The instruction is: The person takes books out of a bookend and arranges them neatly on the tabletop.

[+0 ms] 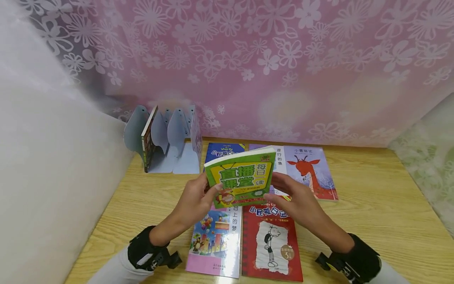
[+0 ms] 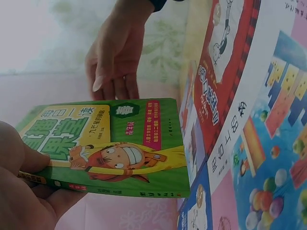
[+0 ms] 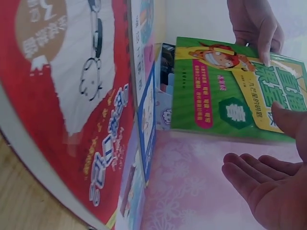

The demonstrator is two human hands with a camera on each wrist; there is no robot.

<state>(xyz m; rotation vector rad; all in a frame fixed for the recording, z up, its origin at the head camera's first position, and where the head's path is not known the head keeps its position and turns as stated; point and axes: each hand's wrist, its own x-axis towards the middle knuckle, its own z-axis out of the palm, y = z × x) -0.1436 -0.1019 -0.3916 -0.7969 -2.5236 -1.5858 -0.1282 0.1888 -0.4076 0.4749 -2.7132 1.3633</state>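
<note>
A green and yellow paperback book is held up above the table, its cover facing me. My left hand grips it at the spine side, thumb on the cover and fingers behind, as the left wrist view also shows. My right hand is at the book's other side with fingers extended; in the right wrist view its thumb overlaps the cover and the fingers are spread apart from it. Below the book lie a red comic-style book and a pink-bordered book, their upper parts partly hidden.
A blue-grey bookend rack stands at the back left with one upright book in it. Behind the held book lie a blue book and a partly hidden book. A giraffe-cover book lies right. Floral cloth hangs behind.
</note>
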